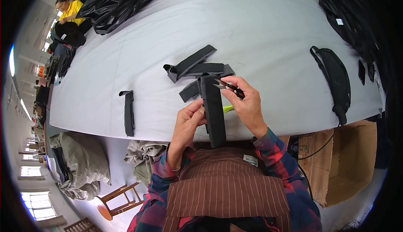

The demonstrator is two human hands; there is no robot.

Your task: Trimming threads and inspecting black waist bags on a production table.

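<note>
My left hand (189, 120) pinches the side of a black fabric strap (214, 116), which hangs lengthwise over the near table edge. In my right hand (247, 104) is a small pair of thread snips (231, 88) with dark handles. Their blades point left, close to the upper end of the strap; I cannot tell whether they touch it. Just beyond, several similar black strips with grey edges lie in a loose pile (195, 66). A bit of yellow-green material (228, 108) shows between the strap and my right hand.
Another black strip (129, 113) lies alone at left on the pale table (268, 30). A black pouch with a strap (333, 78) rests at right, near heaped black goods (350, 26). A cardboard box (350, 160), sacks (82, 162) and a wooden stool (119, 202) stand below. A person in yellow (72, 11) works far left.
</note>
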